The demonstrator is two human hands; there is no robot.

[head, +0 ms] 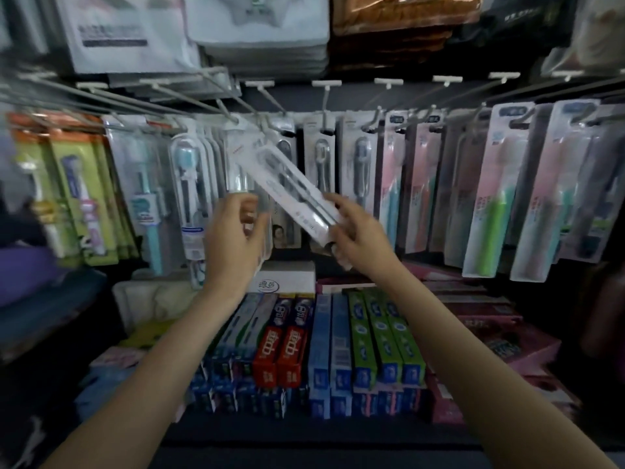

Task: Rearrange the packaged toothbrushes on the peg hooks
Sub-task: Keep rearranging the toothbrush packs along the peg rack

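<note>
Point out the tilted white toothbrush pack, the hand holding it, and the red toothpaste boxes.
Tilted white toothbrush pack (pixel 287 184): head view, mid-face of pack.
Right hand (pixel 358 231): head view, back of hand.
Red toothpaste boxes (pixel 282 346): head view, top face of a box.
</note>
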